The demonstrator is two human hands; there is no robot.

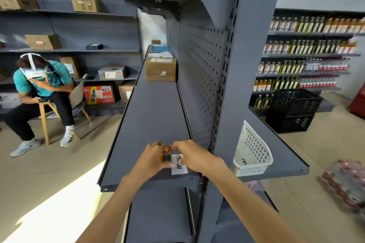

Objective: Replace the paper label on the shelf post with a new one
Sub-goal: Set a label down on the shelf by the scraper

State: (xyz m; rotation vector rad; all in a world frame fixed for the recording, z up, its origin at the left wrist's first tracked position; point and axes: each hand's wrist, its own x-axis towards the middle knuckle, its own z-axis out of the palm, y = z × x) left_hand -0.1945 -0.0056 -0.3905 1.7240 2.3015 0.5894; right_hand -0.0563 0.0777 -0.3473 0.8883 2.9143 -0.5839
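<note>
grey store shelf (150, 116): paper label (178, 165) lies on it beside the post (246, 85), unmounted; left hand (155, 157) grips a yellow tape roll (166, 152), right hand (189, 154) pinches at it. sticking remains.

Grey metal shelving (156, 108), beige floor (49, 179), sunlight patch (59, 203).

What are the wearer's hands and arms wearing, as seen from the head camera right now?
Nothing shows on either one. The left hand and right hand are bare, with no gloves, and no rings can be made out at this sharpness. Both forearms are uncovered from wrist to the bottom edge of the picture: no sleeves, watch, wristband or markings visible.
</note>
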